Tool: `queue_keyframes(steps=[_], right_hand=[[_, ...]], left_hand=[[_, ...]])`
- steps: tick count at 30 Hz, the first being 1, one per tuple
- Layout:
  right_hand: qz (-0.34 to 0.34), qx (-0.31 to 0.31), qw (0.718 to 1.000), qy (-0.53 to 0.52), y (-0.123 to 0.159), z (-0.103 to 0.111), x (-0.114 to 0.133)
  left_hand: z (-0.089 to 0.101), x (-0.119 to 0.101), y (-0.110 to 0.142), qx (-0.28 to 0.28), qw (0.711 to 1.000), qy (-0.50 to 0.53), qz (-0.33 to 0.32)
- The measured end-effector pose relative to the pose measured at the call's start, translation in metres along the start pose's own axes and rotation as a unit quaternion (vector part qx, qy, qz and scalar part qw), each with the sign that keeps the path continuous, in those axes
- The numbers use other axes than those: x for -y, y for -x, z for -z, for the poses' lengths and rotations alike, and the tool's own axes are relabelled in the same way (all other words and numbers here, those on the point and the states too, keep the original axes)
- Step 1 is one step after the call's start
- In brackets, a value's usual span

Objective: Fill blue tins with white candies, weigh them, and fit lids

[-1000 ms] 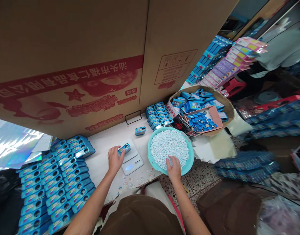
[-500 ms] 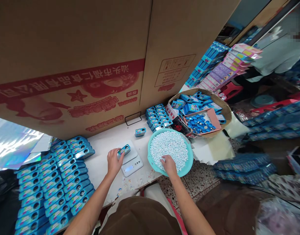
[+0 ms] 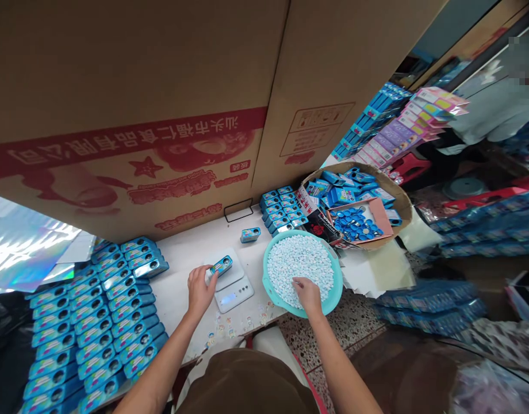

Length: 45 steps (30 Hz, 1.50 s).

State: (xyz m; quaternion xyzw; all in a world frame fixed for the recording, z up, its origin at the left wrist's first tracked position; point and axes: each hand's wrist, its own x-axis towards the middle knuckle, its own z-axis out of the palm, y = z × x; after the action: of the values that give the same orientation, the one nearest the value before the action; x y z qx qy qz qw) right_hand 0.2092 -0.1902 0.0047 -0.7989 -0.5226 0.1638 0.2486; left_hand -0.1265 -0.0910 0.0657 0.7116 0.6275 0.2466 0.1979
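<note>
My left hand (image 3: 200, 289) is closed on a small blue tin (image 3: 222, 265) with a round hole in its top. That tin is over the pan of a white kitchen scale (image 3: 234, 296) whose display is lit. My right hand (image 3: 308, 294) dips into a turquoise basin (image 3: 271, 292) full of small white candies (image 3: 296, 260). Its thumb and fingers are pinched together among the candies; how many they hold is hidden. Another blue tin (image 3: 250, 234) stands alone behind the scale.
Rows of blue tins (image 3: 92, 322) cover the table's left side, with a smaller group (image 3: 284, 208) behind the basin. A cut-down carton (image 3: 405, 210) at right holds more tins and blue caps (image 3: 357, 224). Large cardboard boxes (image 3: 161, 69) wall off the back. A person (image 3: 493, 109) is at far right.
My right hand has shifted slightly to the right within the candies, fingers still pinched. The left hand keeps the tin at the scale. The whole view has moved a little.
</note>
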Motion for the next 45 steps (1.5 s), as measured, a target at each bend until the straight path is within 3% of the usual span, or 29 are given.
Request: queue_keyframes(steps=[5, 8, 11, 15, 18, 21, 28, 45], right_hand=[[-0.029, -0.001, 0.999, 0.017, -0.002, 0.003, 0.006], [-0.020, 0.000, 1.000, -0.019, -0.007, 0.002, 0.026], [0.012, 0.018, 0.995, -0.094, -0.017, -0.007, 0.066], [0.085, 0.089, 0.976, -0.180, -0.035, -0.031, 0.134], [0.128, 0.141, 0.962, -0.197, -0.046, -0.050, 0.175], [0.161, 0.181, 0.954, -0.178, -0.053, -0.064, 0.198], [0.226, 0.246, 0.937, -0.106, -0.055, -0.075, 0.211], [0.206, 0.221, 0.949, -0.089, -0.064, -0.077, 0.211]], left_hand=[[-0.002, 0.005, -0.001, -0.008, 1.000, 0.004, 0.003], [-0.002, 0.009, -0.001, -0.012, 1.000, 0.008, 0.009], [-0.002, 0.012, 0.000, -0.015, 1.000, 0.020, 0.017], [-0.001, 0.012, 0.003, -0.014, 0.999, 0.037, 0.033], [-0.001, 0.013, 0.006, -0.015, 0.998, 0.045, 0.046], [0.000, 0.014, 0.009, -0.018, 0.997, 0.055, 0.057], [-0.001, 0.015, 0.021, -0.031, 0.995, 0.067, 0.072], [-0.002, 0.015, 0.019, -0.026, 0.995, 0.069, 0.071]])
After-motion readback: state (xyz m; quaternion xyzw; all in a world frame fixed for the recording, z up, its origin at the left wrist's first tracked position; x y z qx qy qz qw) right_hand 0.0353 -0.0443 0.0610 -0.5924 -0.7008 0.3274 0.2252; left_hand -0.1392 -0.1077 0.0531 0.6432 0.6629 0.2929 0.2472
